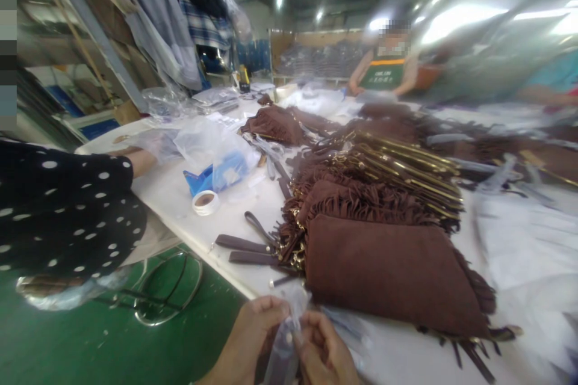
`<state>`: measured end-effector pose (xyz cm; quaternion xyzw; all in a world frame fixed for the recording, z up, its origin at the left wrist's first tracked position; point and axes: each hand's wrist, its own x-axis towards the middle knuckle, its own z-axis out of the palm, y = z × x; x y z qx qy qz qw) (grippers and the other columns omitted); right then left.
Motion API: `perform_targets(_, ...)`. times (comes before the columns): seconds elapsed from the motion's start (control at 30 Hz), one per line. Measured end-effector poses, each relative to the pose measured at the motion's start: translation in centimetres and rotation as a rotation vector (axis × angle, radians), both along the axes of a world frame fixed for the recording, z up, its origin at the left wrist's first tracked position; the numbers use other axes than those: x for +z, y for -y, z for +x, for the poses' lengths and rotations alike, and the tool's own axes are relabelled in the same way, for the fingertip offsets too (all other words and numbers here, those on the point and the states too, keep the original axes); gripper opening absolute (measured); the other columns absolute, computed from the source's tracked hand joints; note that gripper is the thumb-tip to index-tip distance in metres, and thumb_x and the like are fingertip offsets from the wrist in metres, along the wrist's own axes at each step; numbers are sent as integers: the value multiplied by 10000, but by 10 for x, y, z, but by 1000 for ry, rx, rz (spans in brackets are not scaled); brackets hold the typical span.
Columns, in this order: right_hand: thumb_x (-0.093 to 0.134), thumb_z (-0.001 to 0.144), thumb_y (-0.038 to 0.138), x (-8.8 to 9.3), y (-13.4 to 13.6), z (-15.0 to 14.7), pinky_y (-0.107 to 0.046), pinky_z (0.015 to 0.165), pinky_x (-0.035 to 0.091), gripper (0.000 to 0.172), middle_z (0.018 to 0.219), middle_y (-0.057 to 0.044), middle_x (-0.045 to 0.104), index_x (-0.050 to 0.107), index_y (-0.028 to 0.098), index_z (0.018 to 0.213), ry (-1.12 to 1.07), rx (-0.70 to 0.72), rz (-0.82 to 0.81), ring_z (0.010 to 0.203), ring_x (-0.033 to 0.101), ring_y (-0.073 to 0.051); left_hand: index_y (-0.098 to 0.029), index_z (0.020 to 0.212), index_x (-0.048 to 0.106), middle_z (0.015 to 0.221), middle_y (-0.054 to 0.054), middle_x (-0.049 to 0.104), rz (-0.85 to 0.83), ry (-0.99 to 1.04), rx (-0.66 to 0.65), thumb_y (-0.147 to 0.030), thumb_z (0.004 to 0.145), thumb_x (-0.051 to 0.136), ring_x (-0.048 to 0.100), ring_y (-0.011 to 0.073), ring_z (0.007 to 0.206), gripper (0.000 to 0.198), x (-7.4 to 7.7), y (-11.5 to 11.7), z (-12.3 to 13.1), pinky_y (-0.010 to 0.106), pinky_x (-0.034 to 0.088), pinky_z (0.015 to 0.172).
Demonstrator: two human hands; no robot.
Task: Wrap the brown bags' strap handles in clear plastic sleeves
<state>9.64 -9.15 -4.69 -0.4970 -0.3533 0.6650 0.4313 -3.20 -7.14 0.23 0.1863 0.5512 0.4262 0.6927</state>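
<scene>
At the bottom of the view, my left hand and my right hand pinch a clear plastic bag between them. A dark strip shows through the plastic; what it is I cannot make out. Just beyond my hands lies a brown suede clutch bag with fringe, in front of a row of like bags with gold zips. Brown wrist straps with gold clasps stick out from them to the left, over the table edge side.
A white tape roll and a blue package in plastic lie on the white table. A person in a polka-dot top sits at the left; another in a green apron stands across. White sheets lie at the right.
</scene>
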Motion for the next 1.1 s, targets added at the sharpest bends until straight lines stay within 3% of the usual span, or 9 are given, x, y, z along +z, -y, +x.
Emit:
perform_targets(0.13, 646, 720, 705, 7, 0, 2, -164, 357, 342, 544, 605, 58, 542, 551, 214, 936, 23, 42, -12, 381, 427, -64, -129, 758, 648, 642, 30, 633, 18, 49, -2, -317, 709, 753, 552, 152, 577, 221, -1, 0, 1, 248, 401, 582)
perform_targets(0.27, 517, 819, 713, 21, -5, 10, -189, 342, 356, 526, 504, 66, 525, 563, 219, 994, 166, 87, -38, 322, 343, -70, -129, 789, 643, 647, 36, 631, 77, -111, -44, -419, 750, 739, 534, 146, 567, 308, -5, 1, 1, 242, 397, 568)
perform_targets(0.4, 502, 869, 647, 28, -12, 11, -191, 415, 359, 449, 488, 42, 525, 578, 205, 831, 289, 7, 102, 416, 445, -102, -130, 735, 642, 617, 15, 602, 195, -336, -85, -445, 736, 730, 501, 133, 568, 327, -9, 1, -1, 223, 388, 556)
perform_targets(0.47, 532, 852, 640, 28, -15, 7, -180, 412, 334, 449, 487, 58, 488, 546, 203, 750, 219, -29, 68, 427, 422, -90, -134, 717, 643, 609, 0, 587, 243, -392, -76, -424, 746, 718, 486, 123, 572, 301, -8, 2, -1, 210, 383, 556)
perform_targets(0.53, 562, 810, 667, 25, -18, 1, -168, 371, 272, 476, 456, 88, 423, 517, 203, 715, 106, -54, -11, 379, 345, -67, -137, 722, 636, 599, -2, 588, 225, -328, -70, -408, 758, 712, 486, 119, 556, 284, -8, 4, 1, 208, 377, 545)
perform_targets(0.67, 597, 711, 747, 25, -19, -6, -158, 331, 223, 550, 401, 107, 388, 485, 209, 682, -6, -119, -79, 324, 289, -50, -132, 766, 634, 561, 30, 624, 82, 16, -34, -384, 735, 732, 526, 148, 483, 272, -5, 6, 9, 242, 391, 513)
perform_targets(0.77, 580, 729, 747, 30, -17, -2, -151, 307, 197, 545, 366, 107, 395, 484, 211, 687, -23, -65, -96, 292, 269, -44, -124, 699, 648, 528, 46, 627, -10, 173, -64, -328, 725, 721, 567, 177, 483, 218, 3, 6, 16, 259, 419, 527)
perform_targets(0.93, 570, 758, 727, 31, -17, 4, -134, 284, 156, 536, 367, 102, 434, 495, 199, 708, -26, 0, -94, 267, 248, -24, -118, 604, 648, 529, 65, 628, -320, 318, -170, -278, 722, 659, 601, 195, 519, 200, 15, 2, 20, 275, 467, 572)
perform_targets(1.1, 592, 704, 759, 20, -18, 0, -132, 249, 148, 561, 337, 118, 405, 499, 205, 707, -45, -43, -118, 233, 232, -29, -79, 590, 657, 550, 100, 635, -314, 375, -161, -290, 789, 556, 600, 194, 527, 307, 9, 3, 19, 279, 476, 568)
